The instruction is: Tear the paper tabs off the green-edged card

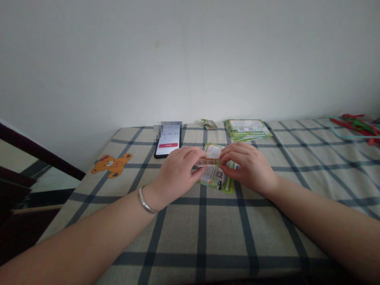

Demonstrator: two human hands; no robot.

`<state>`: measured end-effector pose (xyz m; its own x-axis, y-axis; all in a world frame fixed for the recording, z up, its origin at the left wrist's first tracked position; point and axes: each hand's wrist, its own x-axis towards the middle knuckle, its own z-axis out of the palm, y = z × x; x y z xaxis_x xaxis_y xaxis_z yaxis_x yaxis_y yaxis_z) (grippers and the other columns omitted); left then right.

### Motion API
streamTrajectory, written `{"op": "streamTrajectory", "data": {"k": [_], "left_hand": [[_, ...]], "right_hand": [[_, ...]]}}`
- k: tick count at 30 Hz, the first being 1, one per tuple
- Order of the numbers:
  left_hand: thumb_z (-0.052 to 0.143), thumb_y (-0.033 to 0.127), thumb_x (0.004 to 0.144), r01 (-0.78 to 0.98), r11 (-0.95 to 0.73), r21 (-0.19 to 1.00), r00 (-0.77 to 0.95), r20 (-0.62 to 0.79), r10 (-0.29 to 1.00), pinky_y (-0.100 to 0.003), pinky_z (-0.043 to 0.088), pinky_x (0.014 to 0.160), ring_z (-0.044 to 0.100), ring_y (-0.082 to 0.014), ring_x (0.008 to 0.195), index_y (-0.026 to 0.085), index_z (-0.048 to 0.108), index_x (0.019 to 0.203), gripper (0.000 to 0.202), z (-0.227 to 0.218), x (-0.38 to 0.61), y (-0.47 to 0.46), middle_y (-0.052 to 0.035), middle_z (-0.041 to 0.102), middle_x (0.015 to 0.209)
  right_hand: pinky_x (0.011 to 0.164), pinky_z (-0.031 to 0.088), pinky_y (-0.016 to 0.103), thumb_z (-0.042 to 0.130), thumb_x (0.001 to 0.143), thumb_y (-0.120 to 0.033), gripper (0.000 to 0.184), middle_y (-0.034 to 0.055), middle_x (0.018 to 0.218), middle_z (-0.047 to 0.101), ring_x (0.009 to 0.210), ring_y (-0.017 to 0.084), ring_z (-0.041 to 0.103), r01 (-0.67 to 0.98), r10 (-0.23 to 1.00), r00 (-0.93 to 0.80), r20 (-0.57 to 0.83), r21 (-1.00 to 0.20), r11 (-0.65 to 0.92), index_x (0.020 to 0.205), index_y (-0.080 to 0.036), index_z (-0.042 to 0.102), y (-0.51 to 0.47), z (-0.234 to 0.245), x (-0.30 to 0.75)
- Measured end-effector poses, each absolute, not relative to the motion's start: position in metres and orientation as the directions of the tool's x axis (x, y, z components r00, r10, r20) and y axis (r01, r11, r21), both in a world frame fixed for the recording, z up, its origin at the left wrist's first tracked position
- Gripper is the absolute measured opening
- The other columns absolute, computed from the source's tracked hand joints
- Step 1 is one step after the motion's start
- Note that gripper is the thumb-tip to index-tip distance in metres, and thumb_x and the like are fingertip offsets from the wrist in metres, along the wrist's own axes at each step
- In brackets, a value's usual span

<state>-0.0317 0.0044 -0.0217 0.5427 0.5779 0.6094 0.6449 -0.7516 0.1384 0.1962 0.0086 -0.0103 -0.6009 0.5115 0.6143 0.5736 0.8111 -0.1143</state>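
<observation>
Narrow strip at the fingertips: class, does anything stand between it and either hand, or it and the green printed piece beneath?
Nothing visible does. The left hand and right hand pinch opposite ends of the narrow strip directly. Nothing shows between it and the green printed piece, though contact there cannot be judged.

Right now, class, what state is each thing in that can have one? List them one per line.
Left hand: closed in a pinch on the strip's end.
Right hand: pinching the other end.
Strip: held level between both hands.
Card: lying flat, partly hidden.
Phone: face up, screen lit.
Stack of cards: uneven, lying down.
Small packet: lying down; cannot tell whether sealed.
Bracelet: worn.
</observation>
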Motion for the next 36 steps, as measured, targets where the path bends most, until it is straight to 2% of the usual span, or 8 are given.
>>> {"op": "streamTrajectory", "data": {"k": [3, 6, 9, 11, 15, 23, 30, 36], "left_hand": [[0.065, 0.019, 0.084, 0.653, -0.741, 0.156, 0.553, 0.57, 0.608, -0.034, 0.048, 0.077, 0.061, -0.0188, 0.086, 0.018, 0.058, 0.095, 0.014, -0.02, -0.032, 0.005, -0.0012, 0.066, 0.09], [0.063, 0.016, 0.085, 0.636, -0.759, 0.142, 0.556, 0.597, 0.578, -0.032, 0.048, 0.074, 0.062, -0.0181, 0.084, 0.018, 0.059, 0.09, 0.007, -0.018, -0.032, 0.004, -0.0013, 0.066, 0.087], [0.06, 0.015, 0.086, 0.626, -0.769, 0.133, 0.565, 0.603, 0.564, -0.032, 0.048, 0.076, 0.062, -0.0179, 0.084, 0.017, 0.06, 0.09, 0.005, -0.018, -0.032, 0.004, -0.0017, 0.067, 0.089], [0.06, 0.016, 0.087, 0.627, -0.769, 0.128, 0.568, 0.6, 0.563, -0.032, 0.048, 0.077, 0.062, -0.018, 0.084, 0.017, 0.061, 0.09, 0.003, -0.019, -0.031, 0.004, -0.0015, 0.067, 0.088], [0.061, 0.022, 0.088, 0.621, -0.773, 0.132, 0.588, 0.574, 0.57, -0.031, 0.046, 0.073, 0.061, -0.0175, 0.083, 0.018, 0.061, 0.091, 0.005, -0.02, -0.031, 0.004, -0.0009, 0.066, 0.086], [0.062, 0.023, 0.086, 0.69, -0.721, 0.058, 0.577, 0.558, 0.597, -0.029, 0.038, 0.06, 0.053, -0.0154, 0.068, 0.016, 0.057, 0.073, 0.015, -0.019, -0.033, 0.005, -0.0003, 0.058, 0.072], [0.058, 0.02, 0.085, 0.687, -0.719, 0.105, 0.556, 0.562, 0.612, -0.03, 0.04, 0.068, 0.052, -0.0163, 0.074, 0.017, 0.054, 0.072, 0.014, -0.016, -0.032, 0.005, -0.0004, 0.058, 0.073], [0.056, 0.018, 0.084, 0.678, -0.727, 0.106, 0.565, 0.557, 0.609, -0.029, 0.039, 0.065, 0.05, -0.0156, 0.071, 0.017, 0.051, 0.068, 0.017, -0.014, -0.032, 0.004, -0.0006, 0.055, 0.07]], "right_hand": [[0.078, 0.047, 0.033, 0.064, 0.079, -0.013, 0.008, 0.004, 0.08, 0.068, 0.085, 0.02, 0.06, 0.607, 0.568, -0.573, 0.591, -0.16, 0.778, 0.075, -0.018, 0.059, 0.007, -0.011, 0.196], [0.071, 0.046, 0.03, 0.063, 0.077, -0.011, 0.009, 0.0029, 0.075, 0.065, 0.076, 0.018, 0.058, 0.631, 0.585, -0.536, 0.608, -0.172, 0.757, 0.076, -0.018, 0.059, 0.005, -0.013, 0.193], [0.068, 0.046, 0.029, 0.064, 0.079, -0.015, 0.012, 0.0029, 0.077, 0.066, 0.073, 0.017, 0.059, 0.638, 0.581, -0.498, 0.644, -0.182, 0.748, 0.091, -0.016, 0.062, 0.005, -0.015, 0.191], [0.07, 0.046, 0.029, 0.063, 0.083, -0.018, 0.014, 0.0033, 0.082, 0.069, 0.076, 0.017, 0.059, 0.615, 0.565, -0.541, 0.624, -0.165, 0.771, 0.097, -0.017, 0.064, 0.005, -0.014, 0.19], [0.072, 0.046, 0.031, 0.059, 0.087, -0.019, 0.008, 0.0045, 0.086, 0.069, 0.08, 0.019, 0.058, 0.598, 0.551, -0.596, 0.583, -0.134, 0.79, 0.088, -0.019, 0.067, 0.005, -0.012, 0.191], [0.074, 0.046, 0.032, 0.06, 0.087, -0.02, 0.005, 0.0048, 0.082, 0.066, 0.082, 0.02, 0.059, 0.66, 0.664, -0.486, 0.569, -0.26, 0.705, 0.086, -0.018, 0.064, 0.01, -0.016, 0.195], [0.077, 0.045, 0.033, 0.057, 0.088, -0.02, 0.006, 0.0035, 0.087, 0.065, 0.086, 0.019, 0.059, 0.685, 0.74, -0.372, 0.56, -0.372, 0.626, 0.088, -0.02, 0.063, 0.018, -0.02, 0.201], [0.076, 0.046, 0.034, 0.057, 0.087, -0.019, 0.008, 0.004, 0.089, 0.064, 0.087, 0.02, 0.058, 0.682, 0.75, -0.342, 0.566, -0.4, 0.613, 0.093, -0.021, 0.063, 0.018, -0.02, 0.2]]}}
